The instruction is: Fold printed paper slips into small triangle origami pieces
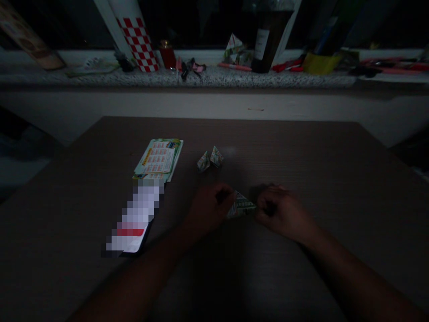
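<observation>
The scene is dim. My left hand (209, 208) and my right hand (281, 212) rest on a dark wooden table (301, 152), both pinched on a small folded piece of printed paper (241, 205) that lies between them. The left fingers grip its left side, the right fingers its right tip. Two small folded paper shapes (210, 159) stand side by side on the table just beyond my hands.
A stack of printed paper sheets (160, 158) lies to the left, with a phone (134, 221) just in front of it. Behind the table a windowsill (201, 78) carries a dark bottle (268, 40), a red-and-white checked cylinder (139, 40), pens and clutter.
</observation>
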The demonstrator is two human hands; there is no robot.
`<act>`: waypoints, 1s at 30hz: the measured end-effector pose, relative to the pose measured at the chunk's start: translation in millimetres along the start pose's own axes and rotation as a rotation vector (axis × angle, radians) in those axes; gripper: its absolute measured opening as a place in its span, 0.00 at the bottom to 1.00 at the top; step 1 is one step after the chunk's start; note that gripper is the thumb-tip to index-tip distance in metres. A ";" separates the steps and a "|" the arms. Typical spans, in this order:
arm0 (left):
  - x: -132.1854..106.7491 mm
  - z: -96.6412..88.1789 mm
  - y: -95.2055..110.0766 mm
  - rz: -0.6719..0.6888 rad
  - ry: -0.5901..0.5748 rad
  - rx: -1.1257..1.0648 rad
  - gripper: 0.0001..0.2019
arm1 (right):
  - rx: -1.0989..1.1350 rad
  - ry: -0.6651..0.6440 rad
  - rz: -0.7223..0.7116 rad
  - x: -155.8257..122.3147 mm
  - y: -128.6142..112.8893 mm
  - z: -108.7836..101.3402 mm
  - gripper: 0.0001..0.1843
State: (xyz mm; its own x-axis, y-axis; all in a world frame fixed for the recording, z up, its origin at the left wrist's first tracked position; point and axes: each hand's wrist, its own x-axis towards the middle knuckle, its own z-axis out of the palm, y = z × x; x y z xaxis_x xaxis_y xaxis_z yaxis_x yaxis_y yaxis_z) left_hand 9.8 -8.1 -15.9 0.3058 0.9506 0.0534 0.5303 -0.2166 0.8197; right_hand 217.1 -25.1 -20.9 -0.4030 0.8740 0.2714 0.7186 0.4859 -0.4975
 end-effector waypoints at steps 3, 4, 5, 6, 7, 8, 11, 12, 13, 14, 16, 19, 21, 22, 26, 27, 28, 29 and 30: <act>4.6 5.7 -7.4 0.050 -0.045 0.212 0.06 | -0.065 -0.136 0.031 -0.4 0.0 -0.3 0.07; 5.5 7.0 -9.2 0.078 -0.047 0.282 0.07 | -0.079 -0.156 0.030 -0.7 -0.1 -0.5 0.06; 6.2 8.0 -10.7 0.108 -0.049 0.343 0.07 | -0.083 -0.160 0.020 -1.0 -0.2 -0.7 0.05; 6.7 8.6 -11.8 0.138 -0.053 0.392 0.08 | -0.075 -0.149 -0.001 -1.4 -0.5 -0.6 0.04; 7.0 8.8 -12.6 0.168 -0.063 0.428 0.08 | -0.056 -0.130 -0.031 -1.7 -0.8 -0.3 0.05; 7.1 8.7 -13.1 0.197 -0.077 0.453 0.08 | -0.027 -0.111 -0.069 -1.9 -1.2 0.3 0.08; 7.0 7.1 -12.8 0.272 -0.120 0.499 0.09 | 0.066 -0.120 -0.178 -1.6 -2.4 3.2 0.19; 6.8 6.3 -12.4 0.285 -0.131 0.509 0.09 | 0.083 -0.142 -0.196 -1.2 -2.6 4.1 0.21; 6.6 5.4 -12.0 0.294 -0.144 0.521 0.09 | 0.093 -0.168 -0.206 -0.7 -2.6 4.9 0.22; 6.4 4.3 -11.7 0.300 -0.155 0.537 0.09 | 0.097 -0.190 -0.212 -0.2 -2.5 5.4 0.22; 6.0 1.7 -12.2 0.315 -0.171 0.570 0.10 | 0.094 -0.213 -0.216 0.8 -2.0 5.6 0.22; 5.4 -3.8 -14.8 0.350 -0.195 0.586 0.10 | 0.080 -0.220 -0.217 1.6 -1.6 4.5 0.23; 4.4 -8.4 -16.1 0.387 -0.221 0.562 0.10 | 0.076 -0.221 -0.218 1.6 -1.9 3.4 0.24; 3.6 -10.8 -16.2 0.409 -0.238 0.544 0.10 | 0.074 -0.223 -0.216 1.6 -2.2 2.8 0.24; -0.8 -19.6 -11.7 0.478 -0.328 0.480 0.08 | 0.067 -0.229 -0.217 1.7 -2.8 0.7 0.24; -1.8 -21.3 -10.2 0.480 -0.344 0.467 0.07 | 0.065 -0.230 -0.221 1.8 -2.8 0.4 0.23; -2.6 -22.6 -8.8 0.475 -0.354 0.457 0.08 | 0.064 -0.229 -0.227 2.0 -2.7 0.1 0.22; -3.0 -23.5 -7.8 0.467 -0.360 0.452 0.09 | 0.064 -0.226 -0.233 2.2 -2.5 0.0 0.20; -3.2 -24.2 -7.2 0.458 -0.366 0.448 0.11 | 0.063 -0.225 -0.238 2.4 -2.3 0.1 0.19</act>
State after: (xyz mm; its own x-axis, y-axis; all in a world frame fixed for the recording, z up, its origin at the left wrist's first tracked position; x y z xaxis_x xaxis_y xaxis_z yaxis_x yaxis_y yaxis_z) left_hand -14.1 -4.2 -8.1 0.7765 0.6255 0.0766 0.5347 -0.7183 0.4453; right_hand 214.4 -24.1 -19.2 -0.6752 0.7098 0.2009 0.5560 0.6687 -0.4937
